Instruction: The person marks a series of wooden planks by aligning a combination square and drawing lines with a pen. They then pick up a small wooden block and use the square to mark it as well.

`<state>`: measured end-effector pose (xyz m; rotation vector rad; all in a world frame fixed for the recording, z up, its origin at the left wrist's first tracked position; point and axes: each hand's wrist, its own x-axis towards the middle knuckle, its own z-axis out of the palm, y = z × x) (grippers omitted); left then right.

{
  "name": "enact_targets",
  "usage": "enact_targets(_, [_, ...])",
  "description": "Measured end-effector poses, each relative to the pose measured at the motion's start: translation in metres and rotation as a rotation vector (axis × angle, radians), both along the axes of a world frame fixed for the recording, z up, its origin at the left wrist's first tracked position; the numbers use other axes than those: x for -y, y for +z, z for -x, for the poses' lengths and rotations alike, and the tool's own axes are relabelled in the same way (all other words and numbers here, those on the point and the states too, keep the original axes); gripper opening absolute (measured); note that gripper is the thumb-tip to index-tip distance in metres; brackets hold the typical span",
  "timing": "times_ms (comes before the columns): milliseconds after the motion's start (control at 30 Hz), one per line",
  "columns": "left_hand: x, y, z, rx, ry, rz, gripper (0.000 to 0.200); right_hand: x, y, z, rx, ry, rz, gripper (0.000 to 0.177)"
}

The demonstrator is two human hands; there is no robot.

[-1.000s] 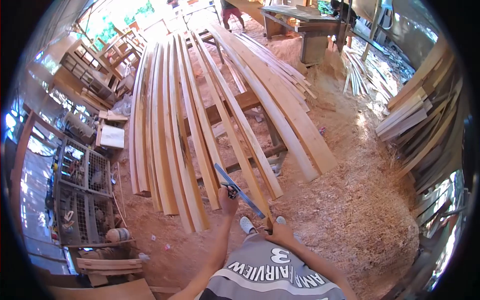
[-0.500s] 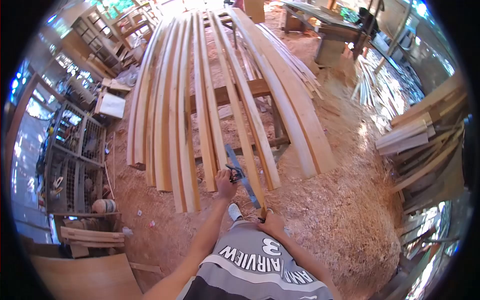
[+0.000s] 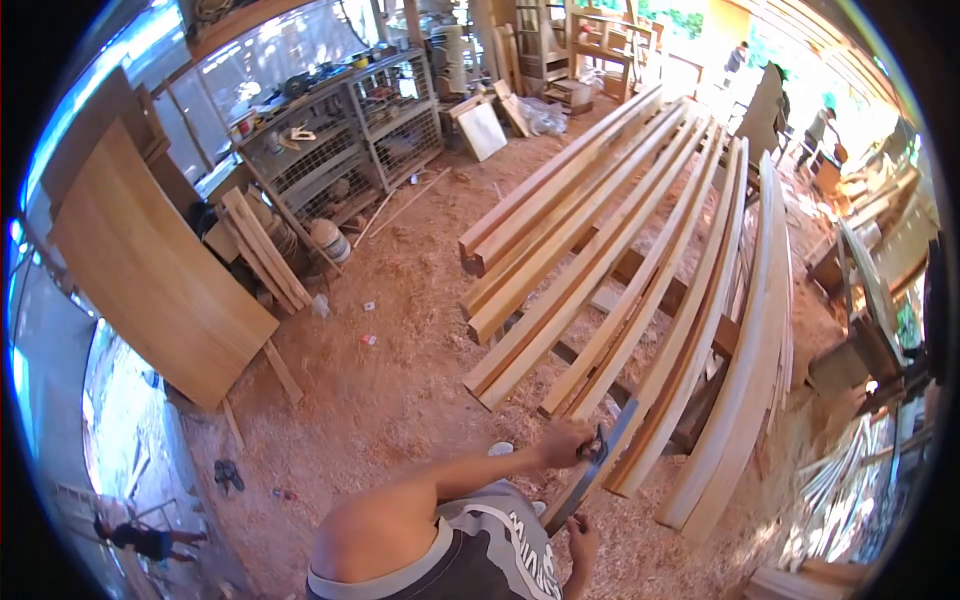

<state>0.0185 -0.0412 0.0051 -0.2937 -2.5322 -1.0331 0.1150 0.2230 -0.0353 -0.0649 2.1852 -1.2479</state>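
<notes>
My left hand [image 3: 565, 445] is wrapped round the dark handle of a long blue-grey metal hand plane [image 3: 622, 425]. The tool lies along the near end of a long wooden board, slanting towards my body. My right hand [image 3: 581, 543] is curled close to the plane's rear end, by my shirt. A small dark bit shows at its fingertips, but I cannot make out what it is. Several long planks [image 3: 600, 270] stretch away beside the tool, side by side on a wooden support [image 3: 630, 265].
Shavings cover the floor [image 3: 400, 400]. A wide wooden panel [image 3: 165, 270] leans at left, near a wire-mesh cabinet [image 3: 335, 130] and a round container [image 3: 328, 238]. Scrap strips [image 3: 850, 500] lie at right. People [image 3: 820, 130] are in the far background, and another person [image 3: 150, 540] is at lower left.
My view has swung left, so the planks now appear further right and the panel is in full view. My left hand stays on the hand plane.
</notes>
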Motion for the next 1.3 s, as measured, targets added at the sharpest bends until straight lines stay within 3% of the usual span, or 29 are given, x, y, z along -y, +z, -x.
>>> enact_targets(67, [-0.007, 0.014, -0.016, 0.07, -0.087, -0.099, 0.019, -0.026, -0.033, 0.004, -0.005, -0.399, 0.071, 0.032])
enact_targets(100, [-0.013, 0.025, -0.025, 0.024, -0.079, -0.131, 0.02, 0.001, 0.05, 0.007, 0.22, -0.552, 0.127, 0.031])
enact_targets(133, [-0.017, 0.03, -0.032, -0.021, -0.075, -0.162, 0.02, 0.001, 0.047, 0.008, 0.225, -0.548, 0.122, 0.031])
enact_targets(200, [-0.023, 0.015, -0.029, 0.072, -0.077, -0.193, 0.023, -0.001, 0.036, 0.01, -0.033, -0.273, 0.067, 0.034])
enact_targets(233, [-0.029, 0.013, -0.027, 0.091, -0.055, -0.207, 0.024, 0.007, 0.061, 0.013, 0.03, -0.183, 0.043, 0.035])
enact_targets(267, [-0.034, 0.011, -0.027, 0.112, -0.042, -0.22, 0.025, 0.02, 0.071, 0.016, 0.036, -0.201, 0.035, 0.035])
enact_targets(333, [-0.041, 0.024, -0.03, 0.201, -0.045, -0.228, 0.029, 0.043, 0.08, 0.011, -0.007, -0.302, 0.264, 0.025])
enact_targets(467, [-0.046, 0.04, -0.031, 0.262, -0.195, -0.128, 0.042, 0.043, 0.063, 0.009, -0.038, -0.478, 0.215, 0.019])
enact_targets(533, [-0.043, 0.008, -0.038, 0.255, -0.268, -0.259, 0.041, 0.033, 0.049, 0.001, 0.05, -0.507, 0.201, 0.016])
enact_targets(600, [-0.042, -0.055, -0.055, 0.258, -0.307, -0.394, 0.041, 0.024, 0.051, -0.004, -0.009, -0.537, 0.187, 0.017])
enact_targets(667, [-0.035, -0.119, -0.078, 0.623, 0.011, -0.787, 0.048, 0.017, 0.053, -0.009, -0.176, -0.512, 0.081, 0.017])
enact_targets(700, [-0.029, -0.122, -0.077, 0.63, -0.006, -0.774, 0.048, 0.015, 0.057, -0.012, -0.176, -0.534, 0.086, 0.017])
enact_targets(767, [-0.017, -0.138, -0.078, 1.236, 0.024, -0.806, 0.06, 0.012, 0.067, -0.017, -0.154, -0.537, 0.163, 0.02])
enact_targets(800, [-0.015, -0.15, -0.077, 1.242, 0.017, -0.789, 0.06, 0.011, 0.07, -0.019, -0.153, -0.554, 0.17, 0.02])
enact_targets(867, [-0.025, -0.204, -0.077, 1.572, -0.081, -1.226, 0.072, 0.013, 0.078, -0.024, -0.177, -0.593, 0.163, 0.025])
enact_targets(900, [-0.034, -0.204, -0.078, 1.52, -0.116, -1.312, 0.084, 0.013, 0.088, -0.025, -0.207, -0.606, 0.075, 0.027])
enact_targets(1033, [-0.065, -0.209, -0.054, 1.514, -0.109, -1.448, 0.09, 0.0, 0.094, -0.036, -0.273, -0.487, -0.195, 0.03])
enact_targets(1100, [-0.072, -0.198, -0.035, 1.345, -0.424, -1.768, 0.091, 0.004, 0.09, -0.051, -0.263, -0.49, -0.324, 0.034])
enact_targets(1133, [-0.076, -0.195, -0.027, 1.367, -0.436, -1.775, 0.091, 0.007, 0.088, -0.056, -0.264, -0.464, -0.432, 0.038])
enact_targets(1200, [-0.075, -0.192, -0.018, 1.414, -0.224, -1.865, 0.09, 0.013, 0.091, -0.057, -0.194, -0.407, -0.529, 0.047])
enact_targets(1233, [-0.071, -0.191, -0.019, 1.362, -0.328, -1.824, 0.076, 0.017, 0.089, -0.056, -0.175, -0.395, -0.511, 0.05])
enact_targets(1300, [-0.084, -0.178, -0.025, 1.247, -0.216, -1.811, 0.071, 0.024, 0.083, -0.052, -0.131, -0.357, -0.513, 0.059])
